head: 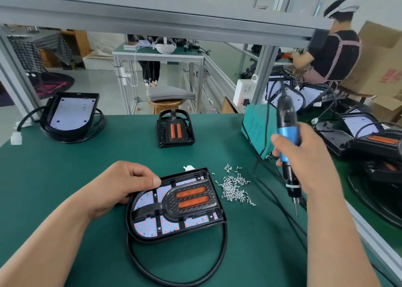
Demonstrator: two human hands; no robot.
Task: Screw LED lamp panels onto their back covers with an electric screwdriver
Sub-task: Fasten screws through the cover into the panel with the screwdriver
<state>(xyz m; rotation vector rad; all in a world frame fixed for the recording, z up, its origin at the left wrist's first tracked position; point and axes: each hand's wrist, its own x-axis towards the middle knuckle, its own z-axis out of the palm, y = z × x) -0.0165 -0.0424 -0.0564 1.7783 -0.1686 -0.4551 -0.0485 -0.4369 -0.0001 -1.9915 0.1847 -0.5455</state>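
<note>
Now, left hand [124,183] grip pinching lamp panel [176,204] rim; right hand [311,160] grip curled round electric screwdriver [287,132], apart from panel

– What sits on the green surface [65,167]?
– Near middle, a lamp assembly [174,202] over its looped cable [174,276]; loose screws [233,188] just right; farther off, a black grille [175,129] and a teal box [256,128].

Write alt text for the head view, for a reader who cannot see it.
A left hand holds a black lamp by its edge on a green bench, while the right hand grips a blue screwdriver, bit down, off to the right. A pile of screws lies between lamp and screwdriver.
</note>
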